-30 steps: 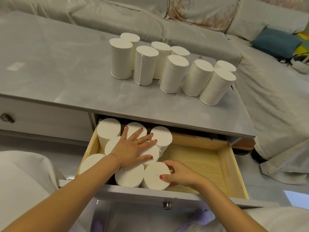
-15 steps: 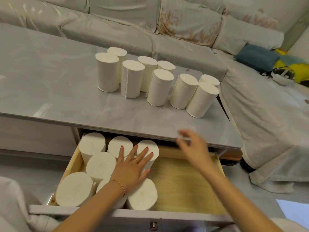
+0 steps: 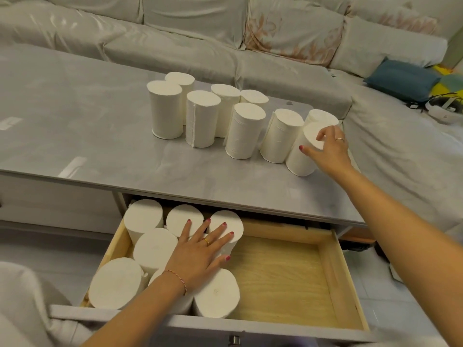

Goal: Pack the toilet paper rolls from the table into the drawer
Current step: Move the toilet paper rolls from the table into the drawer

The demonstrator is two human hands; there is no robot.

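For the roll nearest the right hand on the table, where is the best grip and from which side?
Grip the nearest roll around its upper side wall, coming from its right and top, where the right hand already is. It stands upright at the right end of the group, so that side is free, while another roll crowds its left.

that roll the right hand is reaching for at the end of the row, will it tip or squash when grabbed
The roll is tall and narrow, so it would probably tip if nudged near its top, where the right hand meets it. It looks solid, with no core hole visible, so it likely squashes little. Its papery wrap probably gives the fingers decent grip.
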